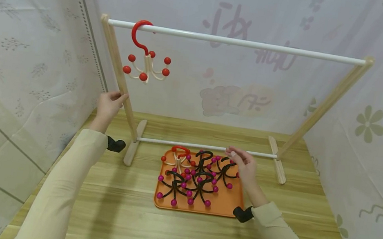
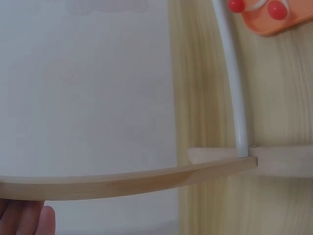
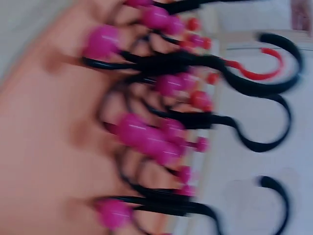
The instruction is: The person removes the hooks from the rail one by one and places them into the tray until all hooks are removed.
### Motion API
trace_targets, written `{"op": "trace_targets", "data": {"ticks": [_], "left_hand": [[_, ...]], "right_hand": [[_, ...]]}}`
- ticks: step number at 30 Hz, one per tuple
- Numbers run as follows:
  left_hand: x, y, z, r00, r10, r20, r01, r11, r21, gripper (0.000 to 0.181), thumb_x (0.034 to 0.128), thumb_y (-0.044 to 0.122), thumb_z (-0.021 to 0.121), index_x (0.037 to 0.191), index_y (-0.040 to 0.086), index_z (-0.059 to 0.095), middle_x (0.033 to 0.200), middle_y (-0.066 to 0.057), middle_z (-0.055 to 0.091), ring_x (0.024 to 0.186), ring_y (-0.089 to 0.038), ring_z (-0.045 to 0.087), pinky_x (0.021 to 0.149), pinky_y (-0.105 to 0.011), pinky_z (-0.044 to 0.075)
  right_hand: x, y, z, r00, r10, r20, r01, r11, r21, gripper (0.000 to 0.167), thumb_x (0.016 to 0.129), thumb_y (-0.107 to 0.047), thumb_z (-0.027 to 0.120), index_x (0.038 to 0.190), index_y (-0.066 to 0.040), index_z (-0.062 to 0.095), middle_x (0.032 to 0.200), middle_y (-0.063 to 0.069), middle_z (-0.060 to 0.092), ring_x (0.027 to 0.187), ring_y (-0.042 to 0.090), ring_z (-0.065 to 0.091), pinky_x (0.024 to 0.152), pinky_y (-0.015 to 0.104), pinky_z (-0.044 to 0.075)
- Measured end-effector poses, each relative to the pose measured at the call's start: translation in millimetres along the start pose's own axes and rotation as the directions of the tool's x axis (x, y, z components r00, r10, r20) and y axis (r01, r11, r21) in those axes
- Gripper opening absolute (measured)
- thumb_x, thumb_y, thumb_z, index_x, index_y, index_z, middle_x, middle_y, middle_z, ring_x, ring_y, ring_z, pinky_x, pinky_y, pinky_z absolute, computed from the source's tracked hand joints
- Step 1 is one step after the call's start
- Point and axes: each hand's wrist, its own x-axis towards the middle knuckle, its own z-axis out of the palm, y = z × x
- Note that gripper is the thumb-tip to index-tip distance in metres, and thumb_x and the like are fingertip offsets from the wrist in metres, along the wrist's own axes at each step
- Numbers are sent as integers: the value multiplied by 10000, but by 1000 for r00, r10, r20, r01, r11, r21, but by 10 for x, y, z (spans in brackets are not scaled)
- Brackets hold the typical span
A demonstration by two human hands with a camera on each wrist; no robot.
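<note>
A red-hooked hanger [image 1: 147, 65] with curved cream arms and red ball tips hangs on the rack's white top rail [image 1: 240, 43], near its left end. My left hand [image 1: 110, 104] holds the rack's left wooden post [image 1: 115, 56] partway up; its fingers [image 2: 29, 218] meet the post's edge in the left wrist view. Over the back right of an orange tray [image 1: 224, 207], my right hand [image 1: 246, 168] hovers with loosely bent fingers and nothing in them. In the tray lie several black hangers [image 1: 200, 187] with magenta balls and a red-hooked cream hanger [image 1: 179, 159].
The rack's right post [image 1: 323, 106] stands on a wooden foot [image 1: 278, 161]. A white lower rail [image 1: 187, 145] runs just behind the tray. The wooden tabletop [image 1: 145, 232] reaches forward of the tray. Patterned curtains [image 1: 371, 134] surround the table.
</note>
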Motion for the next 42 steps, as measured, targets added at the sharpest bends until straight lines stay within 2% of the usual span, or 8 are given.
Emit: {"op": "trace_targets", "data": {"ticks": [4, 8, 14, 18, 22, 29, 37, 42], "left_hand": [[-4, -7, 1, 1000, 3, 1, -3, 1000, 1, 498, 875, 313, 542, 1211, -53, 498, 1163, -205, 525, 1018, -274, 516, 820, -314, 446], [-5, -9, 3, 1000, 0, 4, 0, 1000, -3, 516, 874, 317, 542, 1224, -57, 483, 1178, -207, 514, 1030, -279, 511, 831, -321, 440], [-9, -2, 0, 1000, 3, 1, -3, 1000, -21, 525, 872, 306, 547, 1233, -66, 465, 1186, -214, 505, 1048, -279, 502, 834, -301, 441], [-8, 4, 5, 1000, 7, 0, -7, 1000, -16, 504, 874, 293, 549, 1218, -68, 481, 1168, -216, 517, 1035, -274, 512, 825, -293, 446], [-5, 4, 9, 1000, 7, 1, -7, 1000, -16, 493, 875, 294, 546, 1205, -68, 496, 1155, -216, 526, 1029, -274, 514, 824, -298, 446], [4, -3, 16, 1000, 14, -14, -14, 1000, -2, 477, 872, 299, 550, 1183, -61, 521, 1134, -214, 541, 995, -257, 531, 785, -261, 460], [7, -21, 17, 1000, 9, -23, -10, 1000, -14, 459, 870, 283, 558, 1174, -59, 530, 1124, -209, 548, 980, -233, 536, 782, -252, 460], [14, -19, 16, 1000, 5, -23, -5, 1000, -2, 477, 866, 309, 555, 1173, -56, 533, 1128, -212, 546, 962, -240, 539, 766, -251, 462]], "right_hand": [[249, -283, 78, 999, -40, -27, 39, 999, -27, 202, 893, 22, 483, 1032, 143, 567, 969, 239, 603, 882, 317, 587, 767, 342, 475], [502, -494, 203, 999, -25, -36, 23, 998, -58, 216, 886, -30, 523, 1043, 107, 581, 1006, 277, 573, 905, 333, 574, 792, 339, 464], [924, -520, 392, 997, 78, -25, -80, 993, -82, 272, 856, -180, 600, 1067, -9, 614, 1037, 164, 600, 902, 212, 594, 804, 308, 459], [1162, -584, 579, 991, 123, -44, -127, 986, -106, 313, 836, -214, 627, 1062, 2, 616, 1003, 117, 621, 877, 173, 599, 792, 278, 463], [1324, -784, 778, 991, 124, -59, -131, 981, -141, 279, 843, -171, 619, 1054, 12, 618, 978, 90, 629, 860, 165, 596, 781, 261, 465], [1637, -774, 976, 991, 111, -74, -119, 986, -119, 216, 856, -143, 595, 1029, -22, 637, 903, 79, 643, 844, 148, 595, 766, 235, 465], [1916, -903, 1223, 983, 162, -86, -173, 975, -142, 226, 858, -167, 596, 1040, -42, 643, 940, 106, 637, 860, 148, 579, 742, 222, 459], [2044, -1013, 1426, 983, 168, -79, -178, 974, -143, 219, 843, -180, 616, 1032, -76, 654, 921, 18, 640, 853, 83, 570, 735, 198, 447]]}}
